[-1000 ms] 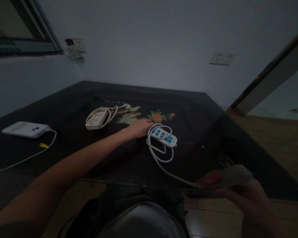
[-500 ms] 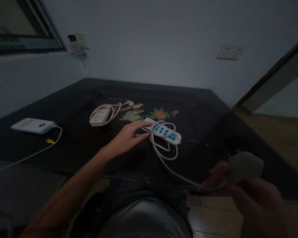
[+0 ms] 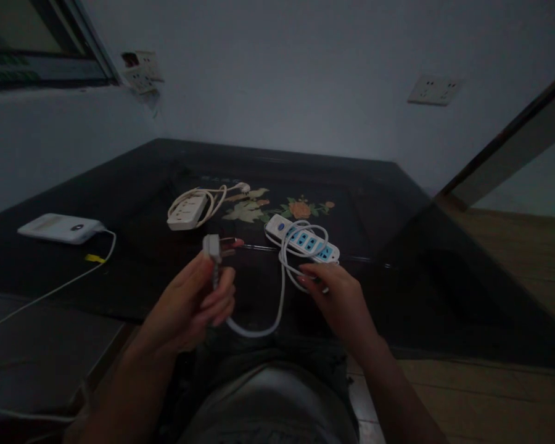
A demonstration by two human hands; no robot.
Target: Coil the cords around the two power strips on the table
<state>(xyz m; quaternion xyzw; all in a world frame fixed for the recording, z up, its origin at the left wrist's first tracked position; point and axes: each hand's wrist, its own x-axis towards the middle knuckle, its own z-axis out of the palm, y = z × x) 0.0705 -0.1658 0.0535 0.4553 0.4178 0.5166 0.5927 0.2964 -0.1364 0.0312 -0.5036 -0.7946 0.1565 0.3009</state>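
Strip (image 3: 274,228) is mid-counter (image 3: 374,228), slanting far-left to near-right, and the right hand (image 3: 345,299) is nearer, just off its near end, half-curled at the cord (image 3: 258,333) (can't tell if gripping), while the left hand (image 3: 189,302) has the plug (image 3: 211,246) gripped.

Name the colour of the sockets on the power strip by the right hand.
Blue, best in the head view.

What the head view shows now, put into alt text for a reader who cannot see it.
Left hand holding up a plug, right hand at the loops of its white cord, which lie over a power strip with blue sockets on a dark table. A second power strip and a white device lie farther left.
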